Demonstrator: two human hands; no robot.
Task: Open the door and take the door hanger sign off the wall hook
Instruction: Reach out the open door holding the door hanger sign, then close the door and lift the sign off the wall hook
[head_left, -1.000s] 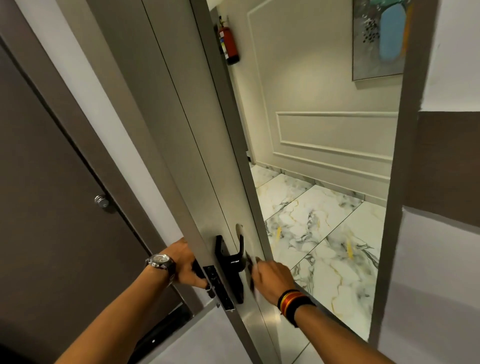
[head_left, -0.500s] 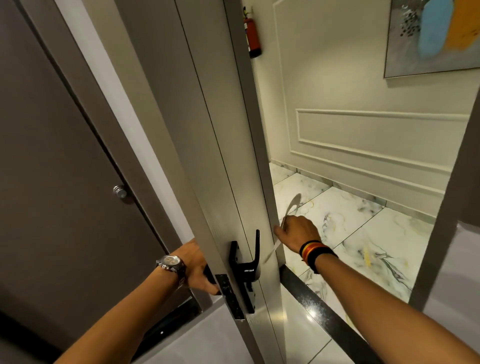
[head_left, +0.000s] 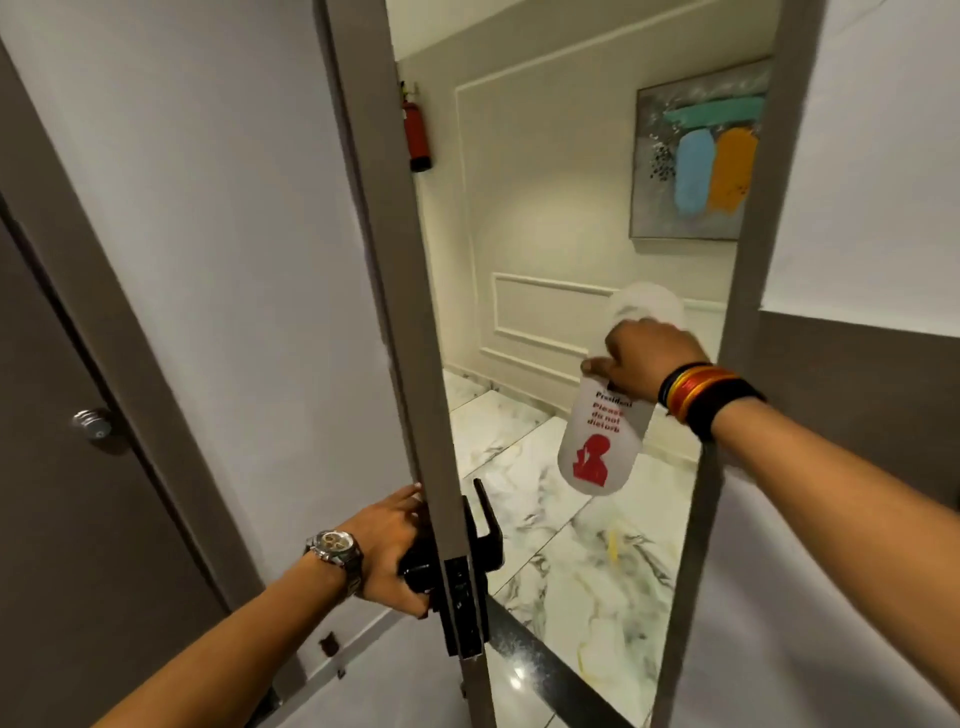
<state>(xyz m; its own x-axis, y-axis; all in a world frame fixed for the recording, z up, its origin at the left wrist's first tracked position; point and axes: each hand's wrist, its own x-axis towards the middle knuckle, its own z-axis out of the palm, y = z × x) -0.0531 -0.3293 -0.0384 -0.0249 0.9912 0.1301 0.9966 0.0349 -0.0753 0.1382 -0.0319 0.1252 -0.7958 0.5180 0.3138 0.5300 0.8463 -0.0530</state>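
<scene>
The right hand (head_left: 636, 358) pinches the "do not disturb" door hanger sign (head_left: 602, 431) up in the doorway; it looks thin, light and bendy, best held near its top. The left hand (head_left: 389, 551) wraps the door handle (head_left: 415, 569)

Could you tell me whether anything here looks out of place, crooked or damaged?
Nothing looks damaged. The sign hangs tilted only because the right hand holds it in the open doorway. The left hand grips the door handle; the painting and fire extinguisher look normally mounted.
</scene>
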